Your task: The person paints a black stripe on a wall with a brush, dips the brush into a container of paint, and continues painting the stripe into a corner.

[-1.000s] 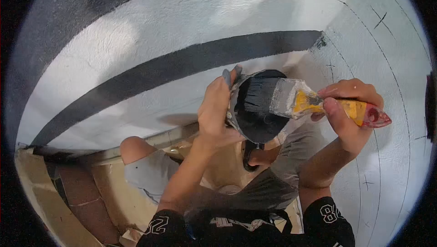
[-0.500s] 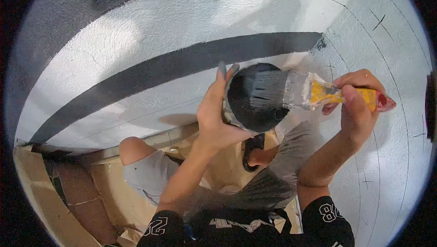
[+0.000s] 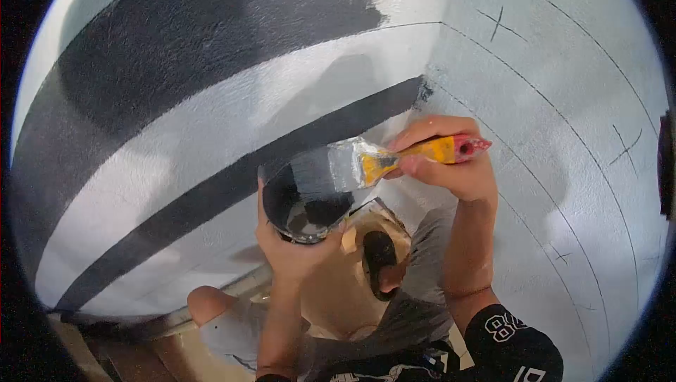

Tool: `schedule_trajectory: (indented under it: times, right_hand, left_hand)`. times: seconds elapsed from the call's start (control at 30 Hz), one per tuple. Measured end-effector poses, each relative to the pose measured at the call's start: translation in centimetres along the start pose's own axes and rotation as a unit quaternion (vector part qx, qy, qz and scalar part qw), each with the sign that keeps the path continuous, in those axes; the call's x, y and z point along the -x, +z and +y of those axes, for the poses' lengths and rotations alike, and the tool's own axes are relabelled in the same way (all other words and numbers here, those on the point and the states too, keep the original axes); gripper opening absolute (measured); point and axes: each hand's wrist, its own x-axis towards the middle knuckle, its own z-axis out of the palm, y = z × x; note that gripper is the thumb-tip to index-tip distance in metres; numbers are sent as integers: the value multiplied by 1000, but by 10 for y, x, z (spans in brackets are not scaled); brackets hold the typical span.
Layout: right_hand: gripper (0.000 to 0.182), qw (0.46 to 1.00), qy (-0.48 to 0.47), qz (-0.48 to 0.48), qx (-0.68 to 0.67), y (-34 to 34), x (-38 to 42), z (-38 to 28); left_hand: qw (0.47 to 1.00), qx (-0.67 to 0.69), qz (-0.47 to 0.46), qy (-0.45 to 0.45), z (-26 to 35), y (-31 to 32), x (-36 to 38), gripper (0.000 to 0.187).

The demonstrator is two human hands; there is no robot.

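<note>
My left hand (image 3: 299, 255) is wrapped around a round paint pot (image 3: 308, 238) from below, its thumb and fingers on opposite sides. Dark paint coats the inside of the pot, which is tilted so that its mouth faces me. In my right hand (image 3: 454, 174) is a wide paintbrush (image 3: 362, 164) with a paint-smeared yellow handle and a red end, pinched between thumb and fingers near the ferrule. The dark, wet bristles lie over the pot's mouth at its upper right rim.
Ahead is a pale wall with a broad dark band (image 3: 190, 44) and a narrower dark stripe (image 3: 232, 178), both curving toward a corner. Pencil arcs and crosses mark the right wall (image 3: 535, 100). Below are my bent legs, a sandalled foot (image 3: 384, 262) and tan floor covering (image 3: 324, 294).
Both hands, with the pot and brush, have shifted left and lower in view. The pot's mouth has turned, showing more of its inside. The view has swung toward the upper right wall.
</note>
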Motion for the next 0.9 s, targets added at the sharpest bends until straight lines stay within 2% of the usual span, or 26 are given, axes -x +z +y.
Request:
schedule_trajectory:
  times: [0.03,0.17,0.27,0.33,0.37,0.43,0.47,0.5,0.57,0.6,0.63,0.7,0.73,0.8,0.83,0.9]
  right_hand:
    - [16,999,-17,-26,18,-2,1,-1]
    - [16,1000,1,7,23,-10,2,-10]
    - [17,998,-22,-38,40,-18,-1,-9]
    - [15,997,-23,-62,26,-23,-7,-2]
    - [15,998,-26,-53,21,-28,-13,0]
    - [16,997,-60,-44,33,-35,-22,2]
    - [16,997,-64,-34,25,-40,-29,0]
    - [14,997,-62,-39,17,-46,-33,-2]
    - [12,998,-66,-18,1,-52,-41,7]
    - [15,992,-126,-18,7,-55,-46,14]
    - [18,984,-178,-22,13,-56,-50,20]
    - [19,980,-198,-26,13,-59,-55,24]
    - [20,972,-230,-41,20,-60,-56,24]
    - [20,971,-233,-45,26,-56,-51,24]
    - [20,969,-242,-36,34,-55,-49,24]
    - [19,961,-272,-32,44,-59,-48,23]
  left_hand:
    - [1000,10,-3,-7,-1,0,1,102]
    - [1000,-5,-20,-12,7,4,-2,102]
    - [999,16,-31,-7,6,11,-6,102]
    - [990,-89,-65,85,11,16,-15,105]
    - [989,-93,-73,89,8,19,-16,105]
    - [985,-124,-102,-57,2,23,-9,109]
    - [988,-25,-63,-138,-10,30,-7,98]
    - [988,-37,-77,-132,-10,34,-12,98]
    - [979,-146,-138,-35,-11,38,-27,98]
    - [977,-160,-140,-26,-12,41,-31,89]
    - [974,-167,-149,-33,-21,35,-29,89]
    - [956,-194,-219,-34,-45,23,-19,77]
    - [956,-195,-214,-37,-39,24,-22,77]
    - [944,-68,-292,-140,-15,31,-26,67]
    - [945,-70,-286,-139,-14,31,-23,67]
    - [959,-113,-202,-162,-12,37,-14,67]
